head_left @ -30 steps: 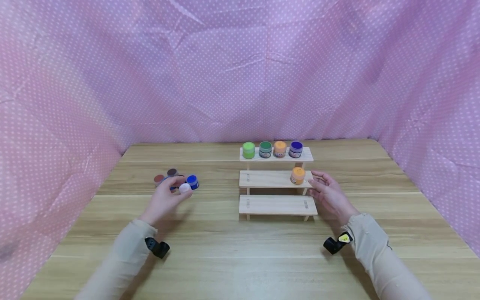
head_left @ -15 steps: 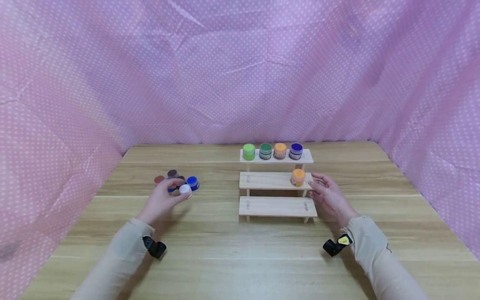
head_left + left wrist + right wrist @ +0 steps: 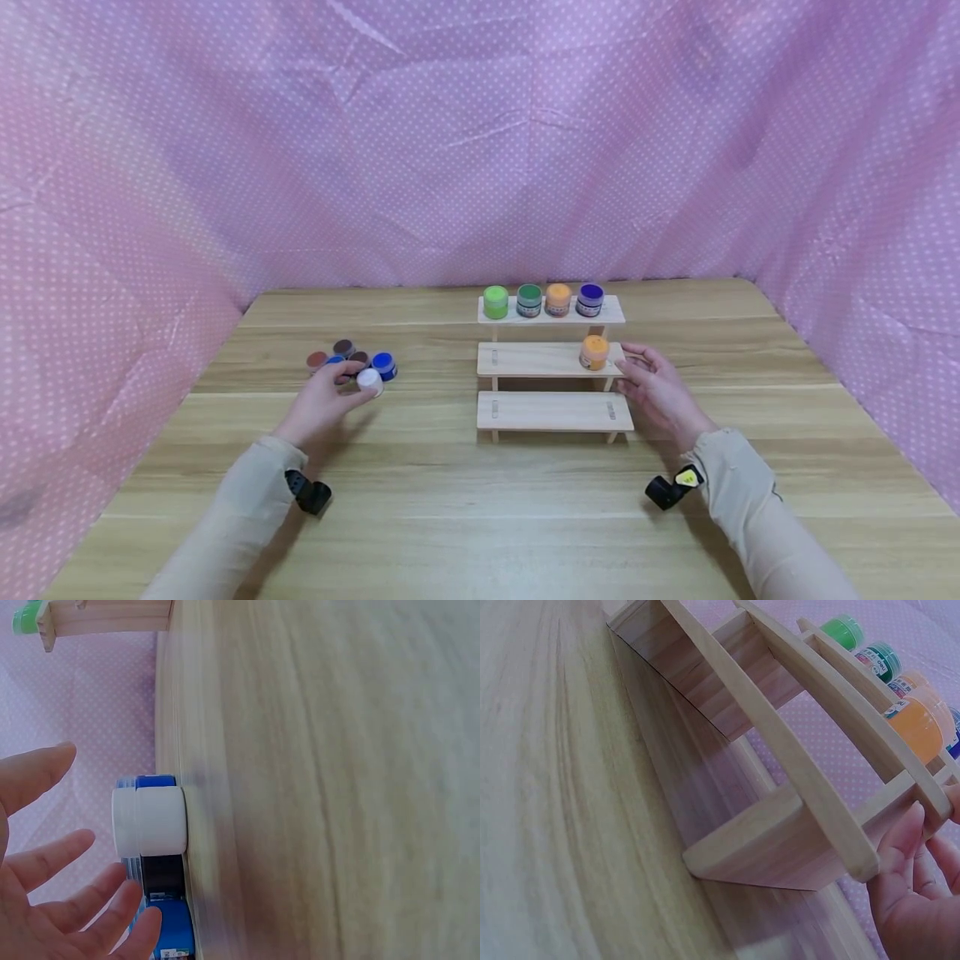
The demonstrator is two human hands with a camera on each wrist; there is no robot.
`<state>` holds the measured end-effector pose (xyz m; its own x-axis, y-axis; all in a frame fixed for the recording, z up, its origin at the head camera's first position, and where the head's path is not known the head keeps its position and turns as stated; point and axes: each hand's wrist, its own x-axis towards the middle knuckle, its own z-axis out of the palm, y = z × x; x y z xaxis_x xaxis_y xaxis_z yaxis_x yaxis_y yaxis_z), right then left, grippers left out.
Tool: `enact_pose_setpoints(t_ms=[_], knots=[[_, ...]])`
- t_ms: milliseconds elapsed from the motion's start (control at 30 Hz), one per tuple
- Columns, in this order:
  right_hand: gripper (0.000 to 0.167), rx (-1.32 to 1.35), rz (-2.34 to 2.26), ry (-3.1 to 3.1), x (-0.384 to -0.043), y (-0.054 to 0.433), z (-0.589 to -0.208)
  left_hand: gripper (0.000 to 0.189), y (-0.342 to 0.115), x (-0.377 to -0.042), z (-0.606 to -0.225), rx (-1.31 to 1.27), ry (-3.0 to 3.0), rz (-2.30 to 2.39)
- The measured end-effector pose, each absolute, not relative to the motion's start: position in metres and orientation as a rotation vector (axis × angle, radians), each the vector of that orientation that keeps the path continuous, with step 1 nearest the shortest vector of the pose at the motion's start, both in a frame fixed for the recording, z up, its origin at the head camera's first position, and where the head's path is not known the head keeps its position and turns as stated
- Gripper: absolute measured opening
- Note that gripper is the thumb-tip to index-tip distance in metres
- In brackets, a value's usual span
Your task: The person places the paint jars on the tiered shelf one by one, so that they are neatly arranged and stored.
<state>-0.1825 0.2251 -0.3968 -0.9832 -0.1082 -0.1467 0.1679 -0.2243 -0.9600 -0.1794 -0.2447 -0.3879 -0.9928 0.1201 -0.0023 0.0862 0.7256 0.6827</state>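
A white paint jar (image 3: 150, 821) stands upright on the table by several other jars. My left hand (image 3: 318, 404) is around it in the head view; the left wrist view shows the fingers (image 3: 52, 859) spread and apart from it. The three-tier wooden display stand (image 3: 551, 411) is right of centre. My right hand (image 3: 663, 396) holds the right end of its middle tier, the thumb (image 3: 901, 832) against the wood. An orange jar (image 3: 595, 353) sits on that tier, close to the hand.
Light green (image 3: 495, 302), dark green (image 3: 528, 301), orange (image 3: 558, 300) and purple (image 3: 590, 300) jars line the top tier. Beside the white jar are a blue jar (image 3: 384, 367), a red-brown jar (image 3: 317, 361) and dark jars (image 3: 343, 348). A pink dotted cloth (image 3: 480, 150) hangs behind the table.
The white jar has come down slightly onto the table, and my left fingers have opened away from it. My right hand has stayed at the stand.
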Motion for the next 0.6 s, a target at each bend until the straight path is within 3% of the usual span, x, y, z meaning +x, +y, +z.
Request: enact_pose_setpoints(t_ms=[600], knots=[[0.022, 0.064, -2.361, 1.798, -0.1832, 0.2242, -0.3971, 0.056, -0.241, -0.1843, -0.3855, 0.103, 2.816, 1.095]])
